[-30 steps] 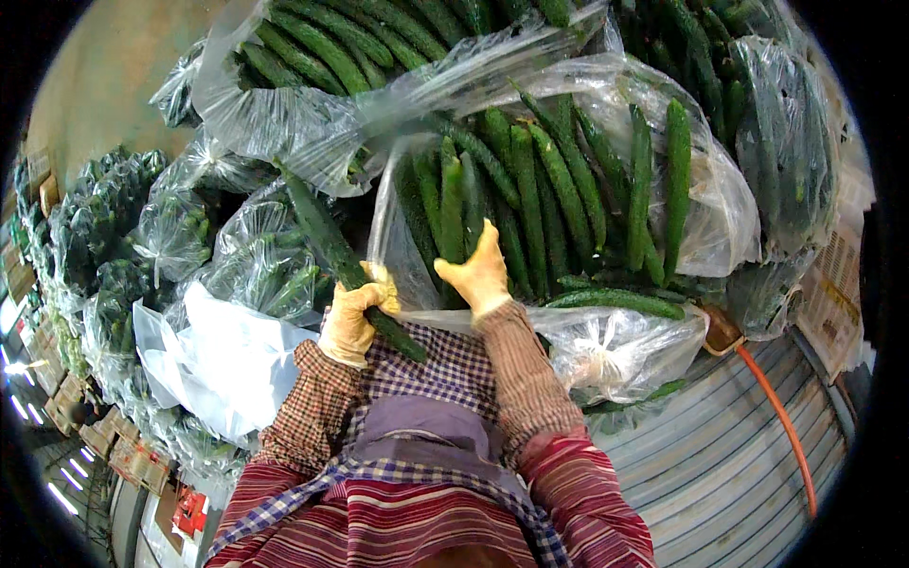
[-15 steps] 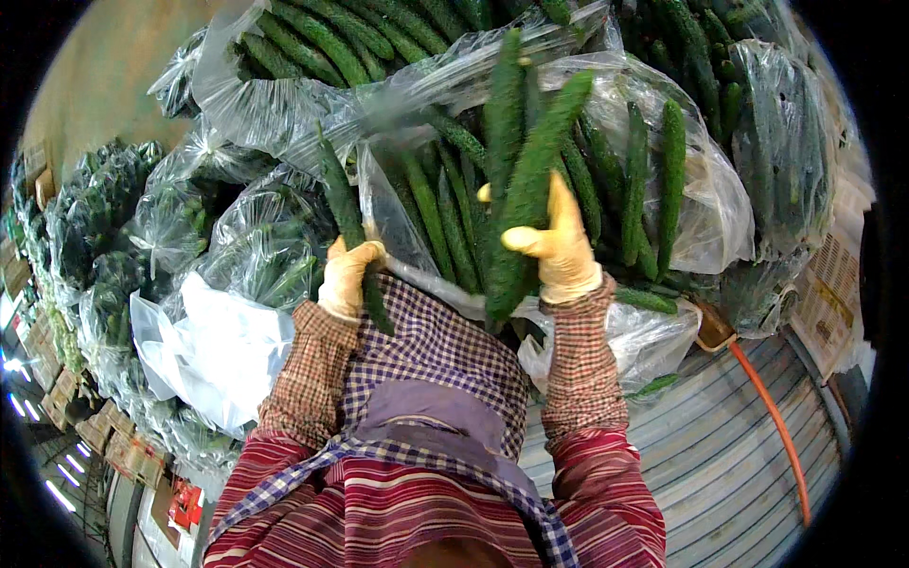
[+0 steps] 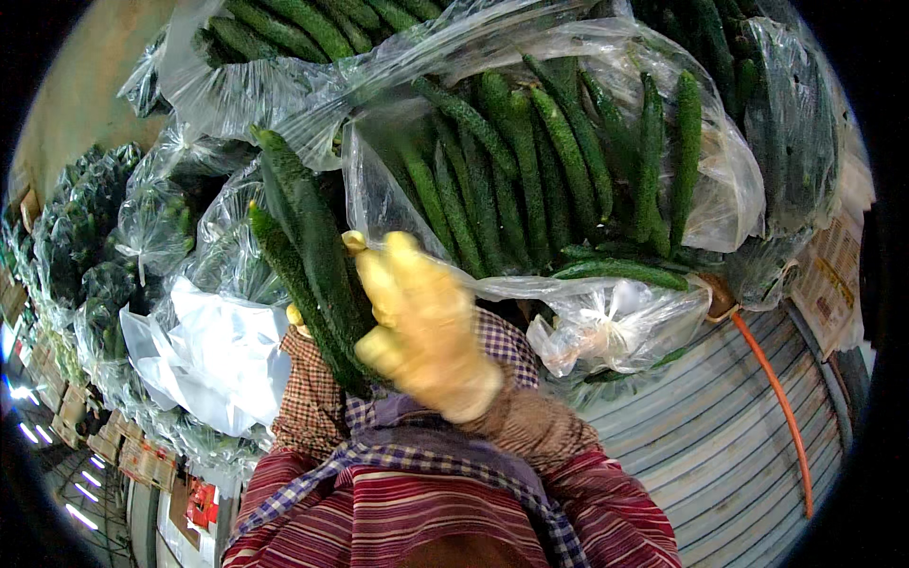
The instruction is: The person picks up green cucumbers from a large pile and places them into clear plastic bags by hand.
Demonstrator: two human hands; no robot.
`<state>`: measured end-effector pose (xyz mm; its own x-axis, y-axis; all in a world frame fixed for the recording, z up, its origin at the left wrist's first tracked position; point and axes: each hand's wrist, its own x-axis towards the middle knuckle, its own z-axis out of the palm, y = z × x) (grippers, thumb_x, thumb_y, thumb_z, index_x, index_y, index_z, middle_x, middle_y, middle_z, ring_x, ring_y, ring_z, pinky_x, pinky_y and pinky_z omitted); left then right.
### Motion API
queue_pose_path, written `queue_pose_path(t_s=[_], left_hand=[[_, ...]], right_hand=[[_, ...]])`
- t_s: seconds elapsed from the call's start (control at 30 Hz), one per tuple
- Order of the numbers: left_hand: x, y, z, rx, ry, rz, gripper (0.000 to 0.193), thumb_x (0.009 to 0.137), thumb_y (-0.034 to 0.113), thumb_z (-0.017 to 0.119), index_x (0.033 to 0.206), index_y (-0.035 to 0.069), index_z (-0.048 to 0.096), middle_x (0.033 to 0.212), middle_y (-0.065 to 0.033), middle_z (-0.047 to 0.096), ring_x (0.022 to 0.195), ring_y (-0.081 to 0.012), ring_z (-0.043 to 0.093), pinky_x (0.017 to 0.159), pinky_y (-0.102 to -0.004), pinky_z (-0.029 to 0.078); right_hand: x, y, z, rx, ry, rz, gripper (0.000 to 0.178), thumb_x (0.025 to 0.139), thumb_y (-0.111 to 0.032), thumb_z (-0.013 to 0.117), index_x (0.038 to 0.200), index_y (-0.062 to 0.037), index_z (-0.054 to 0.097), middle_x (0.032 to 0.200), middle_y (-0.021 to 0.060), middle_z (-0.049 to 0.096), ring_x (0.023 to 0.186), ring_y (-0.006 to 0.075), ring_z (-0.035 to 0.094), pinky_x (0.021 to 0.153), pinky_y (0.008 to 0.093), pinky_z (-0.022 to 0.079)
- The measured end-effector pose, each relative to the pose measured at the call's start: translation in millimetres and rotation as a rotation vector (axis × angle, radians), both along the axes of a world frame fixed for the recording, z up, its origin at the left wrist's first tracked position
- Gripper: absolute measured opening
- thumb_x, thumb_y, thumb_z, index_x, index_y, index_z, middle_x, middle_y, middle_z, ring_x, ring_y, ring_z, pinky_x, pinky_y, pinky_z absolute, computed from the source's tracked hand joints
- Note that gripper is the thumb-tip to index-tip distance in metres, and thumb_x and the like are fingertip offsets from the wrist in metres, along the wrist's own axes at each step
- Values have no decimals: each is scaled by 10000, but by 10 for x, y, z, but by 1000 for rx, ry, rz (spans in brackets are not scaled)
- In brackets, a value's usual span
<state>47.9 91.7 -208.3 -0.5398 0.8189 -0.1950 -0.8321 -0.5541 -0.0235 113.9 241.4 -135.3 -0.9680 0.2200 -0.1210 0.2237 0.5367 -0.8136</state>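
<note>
Two or three green, bumpy cucumbers (image 3: 317,256) stand bundled and tilted in front of my left forearm. My left hand (image 3: 296,318), in a pale yellow glove, is closed around them and mostly hidden behind them. Against their right side lies my right hand (image 3: 417,322), gloved in yellow and blurred by motion. Its fingers look stretched and apart from the thumb, which is near the lower part of the cucumbers. Ahead, an opened clear plastic bag (image 3: 729,204) holds rows of loose cucumbers (image 3: 530,170).
Another open bag of cucumbers (image 3: 284,28) lies at the far left. Filled, tied bags (image 3: 95,227) line the left side, with a white plastic sheet (image 3: 213,355) nearby. At right are a brown scoop-like piece (image 3: 720,298), an orange strap (image 3: 772,407) and a ridged metal surface (image 3: 701,454).
My right hand has swung left from over the bag to my left hand. The cucumbers it held are now bundled with the one in my left hand. My right hand appears loose from them.
</note>
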Motion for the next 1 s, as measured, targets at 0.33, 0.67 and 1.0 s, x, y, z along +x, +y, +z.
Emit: queue_pose_path(t_s=[0.33,0.67,1.0], left_hand=[[30,-15,-158,250,-29,-11,898,771,238,740,1460,69,190,1453,-319,32,1315,-511,188,994,-552,370],[198,213,-540,-154,-77,-155,1053,704,485,753,1482,157,125,1433,-357,194,1261,-516,348,976,-569,410],[292,617,-1252,-116,-132,-256,952,666,245,778,1445,81,257,1383,-224,374,1167,-395,501,927,-498,479]], right_hand=[[851,242,-1438,350,-908,-201,642,768,-283,670,1284,5,421,944,161,576,833,296,621,720,372,527],[1172,307,-886,-192,-445,-237,638,733,-217,652,1298,-12,438,1010,193,561,945,354,563,821,408,467],[1147,341,-1245,8,-395,-314,481,748,-154,668,1168,38,534,1082,189,585,879,321,609,822,394,500]])
